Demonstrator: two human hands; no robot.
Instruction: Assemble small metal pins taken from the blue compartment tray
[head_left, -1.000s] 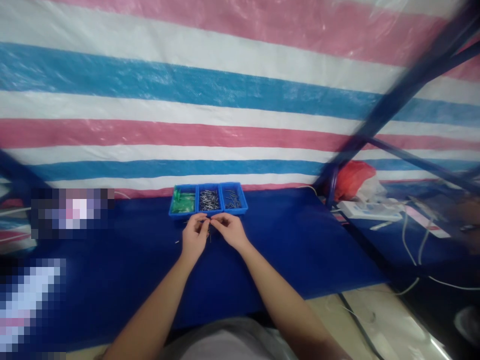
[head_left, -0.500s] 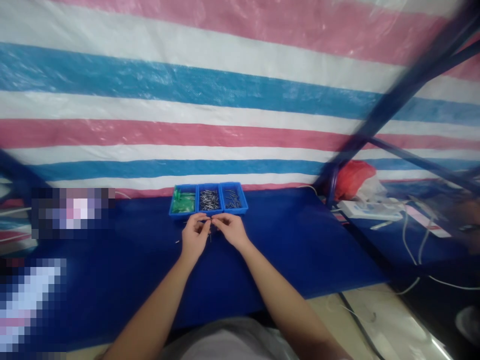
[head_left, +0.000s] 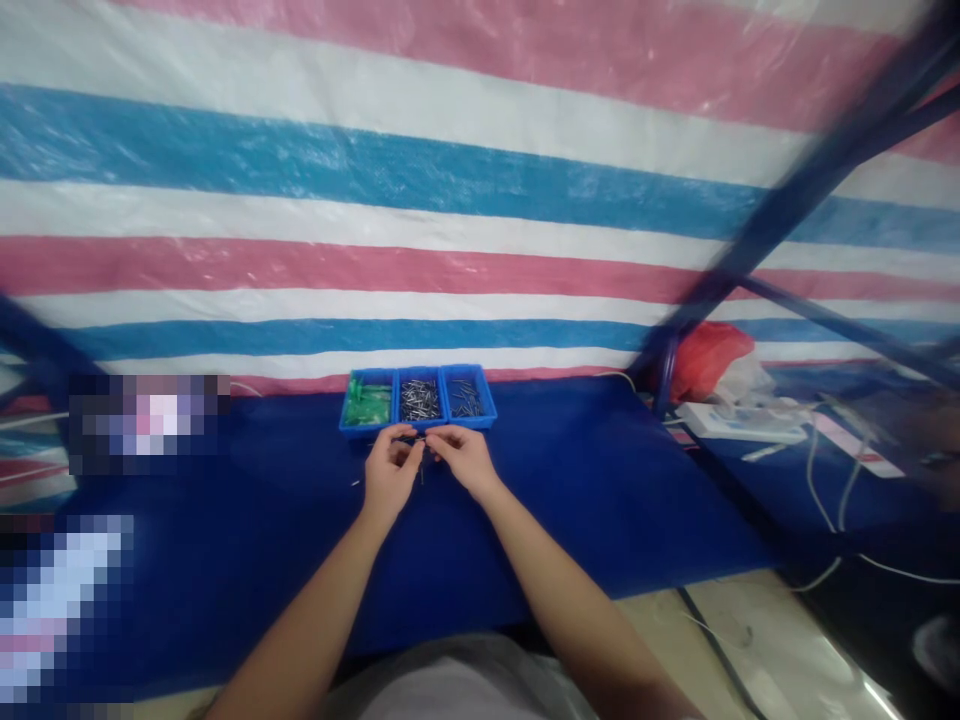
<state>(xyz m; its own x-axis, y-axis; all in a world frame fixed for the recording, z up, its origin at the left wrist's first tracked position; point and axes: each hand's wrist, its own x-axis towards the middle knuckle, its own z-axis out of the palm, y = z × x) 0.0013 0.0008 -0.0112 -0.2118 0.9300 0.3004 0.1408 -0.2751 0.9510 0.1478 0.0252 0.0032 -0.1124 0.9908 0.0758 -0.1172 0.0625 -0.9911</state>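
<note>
My left hand (head_left: 388, 472) is closed in a pinch, thumb against fingertips, just in front of the blue bins. Its fingertips meet those of my right hand (head_left: 466, 462), which is pinched too. What they hold between them is too small to make out. A thin metal-looking piece (head_left: 422, 474) shows just below the fingertips; whether it is held or lies on the table I cannot tell. Right behind the hands, the left bin holds green pieces (head_left: 369, 404), the middle one a heap of metal screw-like pieces (head_left: 420, 400), the right one fewer thin metal pieces (head_left: 466, 399).
The blue table (head_left: 585, 480) backs onto a striped plastic sheet (head_left: 450, 270). A small pale bit (head_left: 355, 483) lies left of my hands. A dark metal post (head_left: 664, 375) stands to the right, beyond it a red bag (head_left: 709, 362), a white box (head_left: 739, 422) and cables.
Both hands stay in nearly the same place, fingertips together, with only a very slight shift of the fingers. The bins look the same.
</note>
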